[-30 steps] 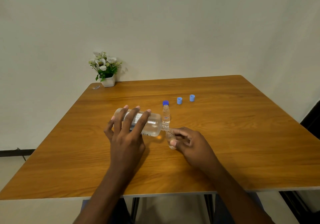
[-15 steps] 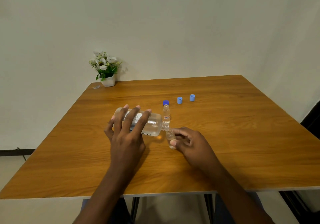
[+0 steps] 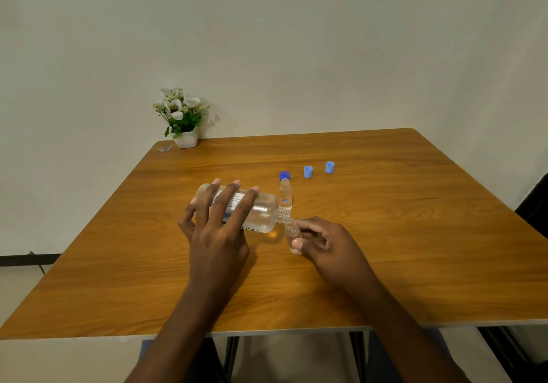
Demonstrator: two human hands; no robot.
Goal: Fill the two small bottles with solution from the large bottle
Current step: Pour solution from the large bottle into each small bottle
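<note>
The left hand [image 3: 218, 234] lies over the large bottle [image 3: 264, 214], fingers spread across its labelled body and curled round it, holding it tipped almost flat above the table [image 3: 421, 234] with the neck pointing right. The neck meets the mouth of a small bottle [image 3: 290, 230], which stands near the middle of the table, pinched low on its body between the thumb and fingertips of the right hand [image 3: 329, 244]. The second small bottle [image 3: 285, 195] stands upright and uncapped just behind the pouring neck; how full either one is cannot be told through the clear walls. A dark blue cap [image 3: 284, 175] lies right behind it, and two light blue caps [image 3: 308, 171] sit further right. The large bottle looks like clear, fairly stiff plastic with liquid inside, so its weight probably shifts toward the neck as it tilts; a broad grip round the middle suits it, though a squeeze could send out a surge. The small bottle seems very light and tippy with a narrow mouth, so it is best held low and firmly against the table while the stream is kept thin. Wet plastic would likely turn slippery.
</note>
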